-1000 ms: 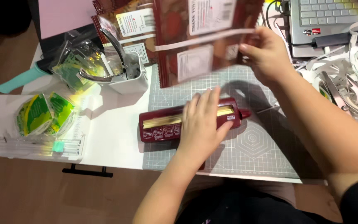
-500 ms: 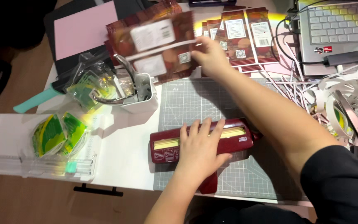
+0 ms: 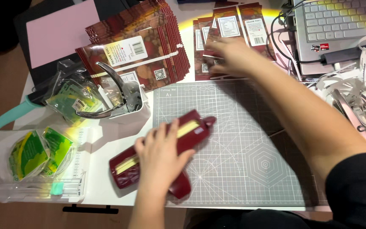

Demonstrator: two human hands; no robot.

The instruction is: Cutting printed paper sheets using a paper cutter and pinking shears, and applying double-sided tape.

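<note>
Fingers (image 3: 166, 140) of the left hand (image 3: 159, 159) lie spread flat over the dark red pouch (image 3: 162, 154) on the grey cutting mat (image 3: 250, 144), pinning it, not gripping. The right hand (image 3: 229, 55), a moment ago up holding a pouch, has now dropped onto the pouch stack (image 3: 229, 25); its grip is blurred.

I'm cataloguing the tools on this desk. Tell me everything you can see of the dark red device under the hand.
The device is a long, glossy dark red body, plastic by the look of it, with a pale yellow strip along its top face. It lies flat and slanted, its lower left end on the white table, its upper right end on the grey cutting mat. A rounded nub ends the upper right tip, and a dark red lobe sticks out below near the mat's front edge. The left hand presses flat across its middle, hiding that part.
</note>
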